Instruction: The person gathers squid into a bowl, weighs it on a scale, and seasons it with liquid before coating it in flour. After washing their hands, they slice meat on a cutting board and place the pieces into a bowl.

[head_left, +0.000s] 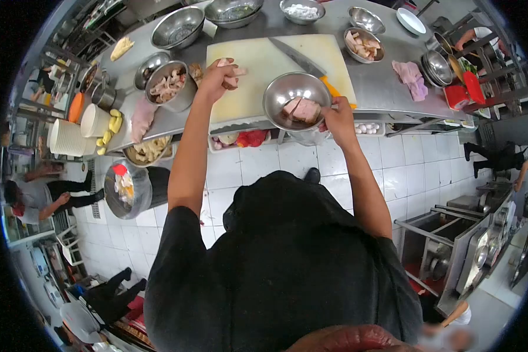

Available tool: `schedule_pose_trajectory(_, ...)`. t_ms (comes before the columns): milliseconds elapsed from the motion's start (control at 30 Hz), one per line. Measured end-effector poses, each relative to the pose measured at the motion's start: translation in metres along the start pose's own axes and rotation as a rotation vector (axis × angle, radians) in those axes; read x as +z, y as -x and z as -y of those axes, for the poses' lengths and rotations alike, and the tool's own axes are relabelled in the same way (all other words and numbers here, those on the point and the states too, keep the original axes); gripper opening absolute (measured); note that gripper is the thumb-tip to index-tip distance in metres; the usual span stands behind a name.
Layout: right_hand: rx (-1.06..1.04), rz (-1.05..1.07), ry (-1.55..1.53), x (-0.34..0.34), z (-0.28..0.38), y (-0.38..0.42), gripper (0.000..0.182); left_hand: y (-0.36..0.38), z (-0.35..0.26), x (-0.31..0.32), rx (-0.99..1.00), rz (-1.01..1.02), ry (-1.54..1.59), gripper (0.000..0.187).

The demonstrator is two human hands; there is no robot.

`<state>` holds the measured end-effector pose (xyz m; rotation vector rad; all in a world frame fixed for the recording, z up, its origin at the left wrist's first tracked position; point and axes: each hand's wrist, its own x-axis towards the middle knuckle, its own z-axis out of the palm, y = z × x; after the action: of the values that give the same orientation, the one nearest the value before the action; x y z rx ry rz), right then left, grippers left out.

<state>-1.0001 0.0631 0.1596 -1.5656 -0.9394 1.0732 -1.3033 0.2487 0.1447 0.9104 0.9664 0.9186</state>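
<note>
My left hand (216, 79) is closed on a piece of meat (233, 75) above the left part of the white cutting board (252, 56). With my right hand (338, 117) I grip the rim of a steel bowl (276, 94), tilted towards me at the board's front edge. Chunks of pale pink meat (304, 109) lie in the bowl. Behind it a knife (299, 57) with an orange handle rests on the board, its handle partly hidden by the bowl. Left of my left hand stands a steel pot (182, 97) of meat strips.
Steel bowls (179, 28) line the back of the counter. To the right are a bowl of meat pieces (364, 46) and a pink cloth (410, 79). Below the counter's left end stands a bin (129, 193). Other people (504, 159) are around the kitchen.
</note>
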Motion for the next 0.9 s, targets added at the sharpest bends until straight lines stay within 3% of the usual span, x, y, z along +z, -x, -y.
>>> schedule_pose_trajectory(33, -0.007, 0.003, -0.009, 0.003, 0.001, -0.001, 0.030, 0.006, -0.009, 0.007, 0.016, 0.027, 0.022, 0.040)
schedule_pose_trajectory(133, -0.014, 0.006, -0.058, 0.022, 0.007, -0.008, 0.030, 0.033, -0.048, 0.057, 0.078, 0.092, -0.317, 0.048)
schedule_pose_trajectory(267, 0.103, 0.056, -0.223, 0.052, 0.004, -0.030, 0.038, 0.036, -0.051, 0.083, 0.239, 0.283, -0.352, 0.059)
schedule_pose_trajectory(367, 0.133, 0.020, -0.244, 0.062, -0.009, -0.038, 0.040, 0.061, -0.066, 0.081, 0.352, 0.038, -0.720, 0.054)
schedule_pose_trajectory(533, 0.111, 0.042, -0.223, 0.067, -0.018, -0.036, 0.039, 0.090, -0.035, 0.019, 0.300, -0.201, -0.545, 0.040)
schedule_pose_trajectory(667, 0.151, 0.204, -0.390, 0.088, -0.007, -0.027, 0.048, 0.128, -0.005, 0.004, 0.193, -0.314, -0.384, 0.037)
schedule_pose_trajectory(733, 0.184, 0.261, -0.271, 0.091, 0.003, -0.021, 0.050, 0.142, 0.011, -0.005, 0.173, -0.359, -0.331, 0.036)
schedule_pose_trajectory(833, 0.200, 0.292, -0.190, 0.082, -0.007, -0.015, 0.043, 0.152, 0.020, -0.010, 0.152, -0.409, -0.416, 0.035)
schedule_pose_trajectory(900, 0.232, 0.316, -0.227, 0.074, -0.014, -0.010, 0.040, 0.140, 0.019, -0.016, 0.275, -0.434, -0.602, 0.037)
